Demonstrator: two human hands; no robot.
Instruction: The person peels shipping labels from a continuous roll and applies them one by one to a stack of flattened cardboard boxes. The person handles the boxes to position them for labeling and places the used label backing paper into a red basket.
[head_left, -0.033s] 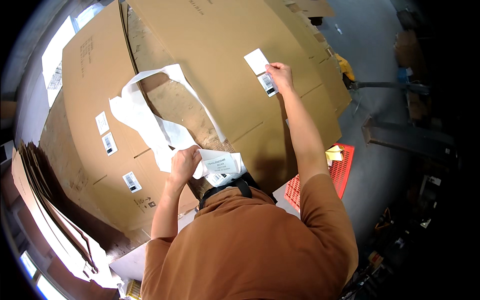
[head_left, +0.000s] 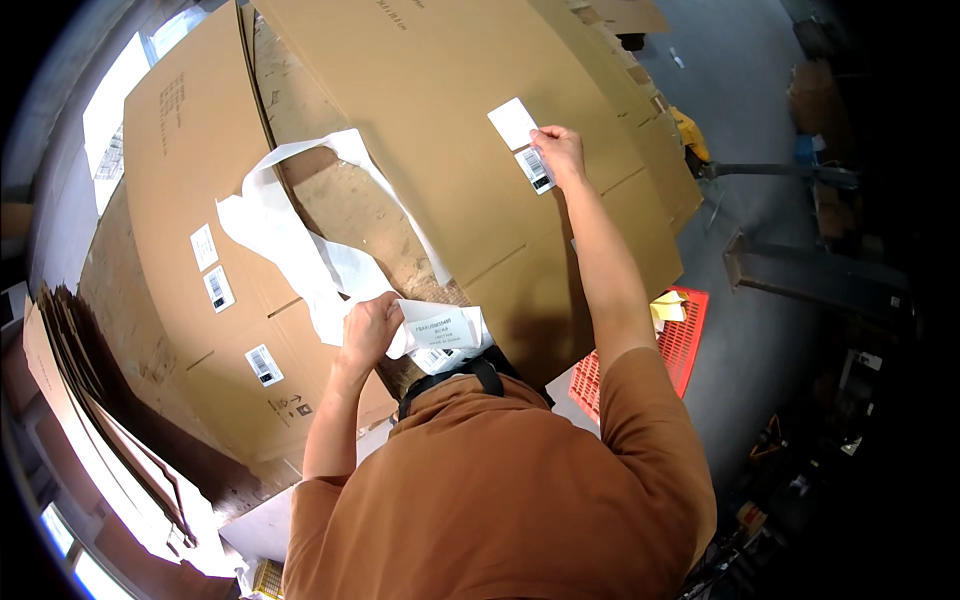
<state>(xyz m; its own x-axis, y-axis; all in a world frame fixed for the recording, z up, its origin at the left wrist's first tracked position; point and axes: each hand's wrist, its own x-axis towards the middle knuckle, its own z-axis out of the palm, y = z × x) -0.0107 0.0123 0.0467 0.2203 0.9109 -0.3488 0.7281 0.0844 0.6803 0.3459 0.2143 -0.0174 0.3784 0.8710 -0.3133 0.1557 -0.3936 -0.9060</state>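
Observation:
My left hand [head_left: 371, 326] is closed on a long white label strip [head_left: 295, 235], which loops across the work surface. The end of the strip [head_left: 440, 330] bears printed labels and hangs close to my body. My right hand [head_left: 560, 155] reaches out over the right cardboard sheet [head_left: 430, 120]. Its thumb and fingers pinch the edge of a blank white label [head_left: 513, 124], directly above a barcode label [head_left: 535, 170] on the cardboard. Whether the blank label is fully stuck down, I cannot tell.
A left cardboard sheet [head_left: 165, 130] carries several white labels [head_left: 218, 288]. More flattened cardboard [head_left: 95, 400] is stacked at the far left. To my right are a red plastic crate [head_left: 690, 345] with yellow paper in it and a dark metal beam [head_left: 810, 280].
The printed end of the strip by my left hand has shifted slightly. My right hand stays at the label, nearly unmoved.

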